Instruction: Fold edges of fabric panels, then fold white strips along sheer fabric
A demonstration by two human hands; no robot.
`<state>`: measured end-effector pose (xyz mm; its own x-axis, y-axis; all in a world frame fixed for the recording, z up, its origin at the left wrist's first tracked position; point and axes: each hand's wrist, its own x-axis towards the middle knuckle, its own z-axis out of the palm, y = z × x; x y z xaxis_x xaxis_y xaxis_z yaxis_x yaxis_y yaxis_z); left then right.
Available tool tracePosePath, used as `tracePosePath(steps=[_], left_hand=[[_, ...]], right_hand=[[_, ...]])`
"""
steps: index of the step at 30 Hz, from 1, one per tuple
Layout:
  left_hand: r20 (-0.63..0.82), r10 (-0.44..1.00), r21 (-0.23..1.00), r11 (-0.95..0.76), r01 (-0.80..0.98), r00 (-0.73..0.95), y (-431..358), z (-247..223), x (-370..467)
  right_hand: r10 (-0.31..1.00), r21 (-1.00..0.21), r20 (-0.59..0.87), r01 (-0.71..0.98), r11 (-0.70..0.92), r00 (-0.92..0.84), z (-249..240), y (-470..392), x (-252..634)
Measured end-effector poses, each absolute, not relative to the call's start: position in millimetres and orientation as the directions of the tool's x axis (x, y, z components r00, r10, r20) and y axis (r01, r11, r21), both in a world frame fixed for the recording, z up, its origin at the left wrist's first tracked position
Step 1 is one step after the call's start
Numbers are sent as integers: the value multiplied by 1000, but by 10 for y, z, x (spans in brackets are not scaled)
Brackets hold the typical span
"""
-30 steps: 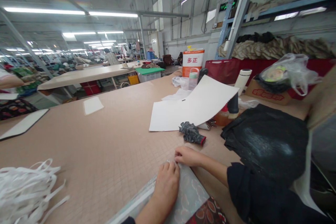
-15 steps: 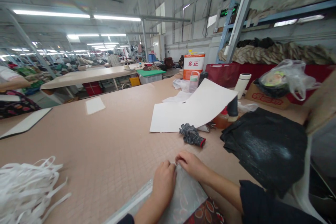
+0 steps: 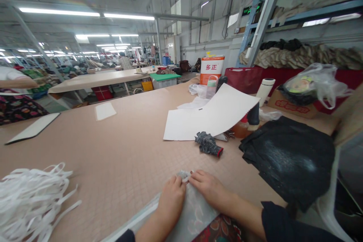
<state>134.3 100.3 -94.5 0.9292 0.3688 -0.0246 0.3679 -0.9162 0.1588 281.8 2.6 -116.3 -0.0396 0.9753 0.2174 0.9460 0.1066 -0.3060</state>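
Observation:
A pale, see-through sheet [image 3: 188, 211] lies at the table's near edge, with a dark floral fabric [image 3: 218, 230] showing at its lower right. My left hand [image 3: 172, 196] has its fingers curled on the sheet's far edge. Right beside it, my right hand [image 3: 208, 187] grips the same edge, fingers bent. A bunched greyish bit of the sheet [image 3: 184, 175] sticks up just beyond the fingertips. Both thumbs are mostly hidden. Farther off lies a grey knitted glove [image 3: 208, 144] with a red cuff.
White strips [image 3: 31, 196] are heaped at the left. Ahead are a large white card [image 3: 207, 115] and a tin [image 3: 211, 70]. Black sheets [image 3: 292, 159] and a white bottle [image 3: 265, 91] stand or lie at the right. A person [image 3: 17, 90] is at the far left.
Both hands have shifted slightly down and to the left, and their fingers are more curled over the sheet. A bunched edge now shows beyond them. The whole view has shifted a little.

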Motion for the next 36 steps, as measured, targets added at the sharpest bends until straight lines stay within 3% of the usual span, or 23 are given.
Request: tracePosePath(steps=[9, 18, 22, 28, 32, 36], left_hand=[[-161, 448, 188, -861, 472, 880, 1182, -833, 654], [-167, 554, 296, -761, 577, 816, 1293, -826, 239], [-134, 528, 208, -812, 545, 838, 1247, -859, 243], [-102, 444, 81, -888, 452, 890, 1181, -878, 178], [-99, 456, 113, -878, 465, 885, 1242, -891, -2], [-111, 511, 140, -841, 523, 852, 1312, -889, -203]], right_hand=[[978, -131, 182, 983, 128, -103, -1202, -37, 2722], [993, -134, 113, 989, 61, -46, -1036, 219, 2488], [965, -162, 189, 963, 215, -183, -1065, 338, 2166], [872, -57, 313, 909, 412, -376, -1193, 189, 2358], [888, -32, 344, 941, 336, -306, -1261, 26, 2752], [957, -5, 220, 980, 197, -191, -1175, 78, 2698]])
